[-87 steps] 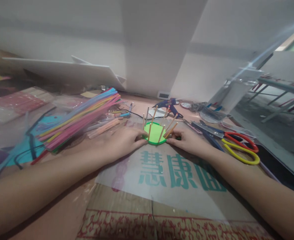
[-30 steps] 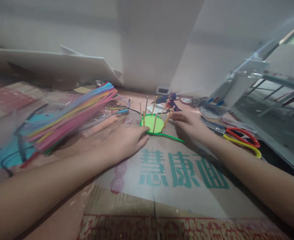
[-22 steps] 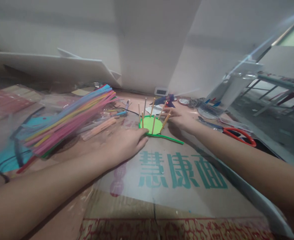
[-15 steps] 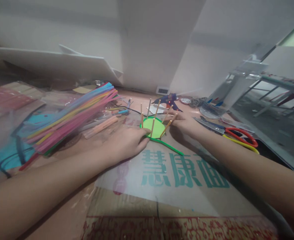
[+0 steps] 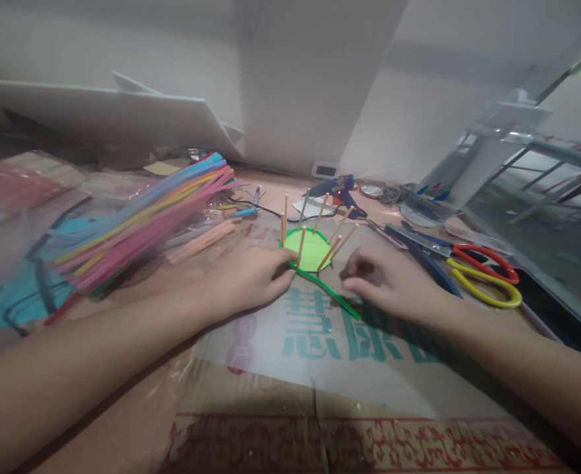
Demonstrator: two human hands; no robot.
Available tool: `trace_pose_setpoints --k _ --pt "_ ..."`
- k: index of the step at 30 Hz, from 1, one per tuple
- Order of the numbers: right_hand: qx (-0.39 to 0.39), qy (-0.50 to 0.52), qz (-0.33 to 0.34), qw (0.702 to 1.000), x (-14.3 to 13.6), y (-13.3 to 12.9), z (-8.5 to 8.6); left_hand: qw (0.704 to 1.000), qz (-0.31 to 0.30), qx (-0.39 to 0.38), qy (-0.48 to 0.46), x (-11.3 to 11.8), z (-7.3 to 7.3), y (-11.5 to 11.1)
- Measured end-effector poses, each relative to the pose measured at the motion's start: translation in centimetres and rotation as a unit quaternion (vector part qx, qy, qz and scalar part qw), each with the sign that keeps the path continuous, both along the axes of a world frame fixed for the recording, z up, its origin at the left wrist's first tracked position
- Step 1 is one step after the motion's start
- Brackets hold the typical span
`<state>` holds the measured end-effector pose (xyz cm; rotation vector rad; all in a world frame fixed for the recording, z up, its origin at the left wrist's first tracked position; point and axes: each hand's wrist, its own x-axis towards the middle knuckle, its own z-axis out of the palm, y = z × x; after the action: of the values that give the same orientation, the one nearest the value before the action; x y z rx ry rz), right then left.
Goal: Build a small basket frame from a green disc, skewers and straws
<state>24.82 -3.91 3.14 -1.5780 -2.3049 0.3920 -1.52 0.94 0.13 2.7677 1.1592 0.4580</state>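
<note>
A light green disc (image 5: 314, 252) lies on the printed sheet, with several thin wooden sticks (image 5: 302, 246) standing up around its edge. A dark green pipe cleaner (image 5: 330, 293) runs along part of the rim, and its loose end points toward the lower right. My left hand (image 5: 263, 275) pinches the pipe cleaner at the disc's near left edge. To the right of the disc, my right hand (image 5: 379, 276) is raised with its fingers curled and a gap between thumb and forefinger; nothing shows in it.
Colourful pipe cleaners (image 5: 147, 227) lie at the left. Behind the disc is a blue glue gun (image 5: 337, 191). Red-handled scissors (image 5: 485, 263) and yellow-handled scissors (image 5: 487, 289) rest at the right, near a clear dispenser bottle (image 5: 482, 158). A white board (image 5: 137, 118) leans at the back left.
My right hand has drawn back from the sticks at the disc's far right side, toward me and to the right. My left hand stays at the disc's left edge.
</note>
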Motion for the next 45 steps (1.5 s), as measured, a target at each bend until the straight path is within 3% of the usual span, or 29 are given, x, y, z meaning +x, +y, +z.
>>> trace_pose_setpoints --k 3,7,10,16,30,40,45 --pt "0.002 -0.089 0.043 0.995 -1.5 -1.0 0.4 1.0 0.001 -0.011 -0.006 0.1 0.0 0.0" --pt "0.032 -0.113 0.057 0.991 -1.8 -0.7 -0.3 1.0 0.004 -0.008 -0.006 0.3 0.0 0.0" --pt "0.101 -0.117 0.073 0.985 -1.3 0.0 -0.9 1.0 0.01 -0.01 0.002 0.4 0.1 -0.1" --pt "0.232 -0.137 0.208 0.94 -1.6 -0.3 -2.0 1.0 0.017 -0.007 0.002 0.4 0.0 -0.1" --pt "0.231 -0.281 0.205 0.909 -2.7 -0.9 -2.5 1.0 0.013 -0.021 -0.001 0.4 0.1 -0.1" --pt "0.239 -0.249 0.197 0.918 -3.0 -2.1 -1.9 1.0 0.015 -0.01 0.002 0.4 -0.1 0.0" --pt "0.22 -0.206 0.167 0.939 -2.7 -2.4 -1.2 1.0 0.017 -0.008 0.005 0.3 0.0 -0.2"
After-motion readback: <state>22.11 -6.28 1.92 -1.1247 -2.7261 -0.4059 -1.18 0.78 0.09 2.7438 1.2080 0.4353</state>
